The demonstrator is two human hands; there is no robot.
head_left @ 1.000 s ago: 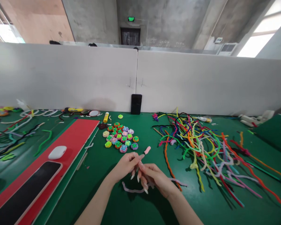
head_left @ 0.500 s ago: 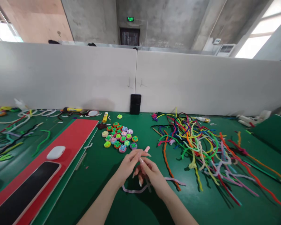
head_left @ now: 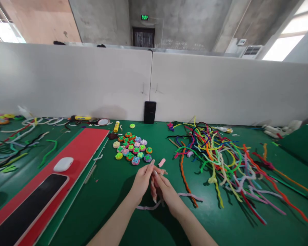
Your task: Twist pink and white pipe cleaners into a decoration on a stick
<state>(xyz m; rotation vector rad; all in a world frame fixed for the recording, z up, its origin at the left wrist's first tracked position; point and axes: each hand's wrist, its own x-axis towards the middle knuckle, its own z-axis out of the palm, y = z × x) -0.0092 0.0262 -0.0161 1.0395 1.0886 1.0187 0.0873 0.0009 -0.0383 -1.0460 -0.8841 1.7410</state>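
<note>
My left hand (head_left: 142, 179) and my right hand (head_left: 166, 189) meet over the green table, fingertips pinched together. Whatever they hold is hidden by the fingers. A pale lilac pipe cleaner (head_left: 150, 207) lies beneath my hands, and a similar lilac length (head_left: 190, 195) shows to the right of my right hand; I cannot tell if they are one piece. Just beyond my fingertips sits a small pink piece (head_left: 162, 162). An orange pipe cleaner (head_left: 184, 174) stretches out to the right. Farther up is a cluster of small colourful flower-like pieces (head_left: 130, 147).
A tangled heap of pipe cleaners (head_left: 215, 150) covers the right side. At left, a red board (head_left: 88, 140) bears a phone (head_left: 30, 208) and a white case (head_left: 63, 164). A glue stick (head_left: 116, 126) and an upright black phone (head_left: 150, 112) stand near the white partition (head_left: 105, 82).
My fingers have shifted slightly and are drawn closer together. The small pink piece, partly behind my fingertips before, now shows apart from them. The view has tilted a little.
</note>
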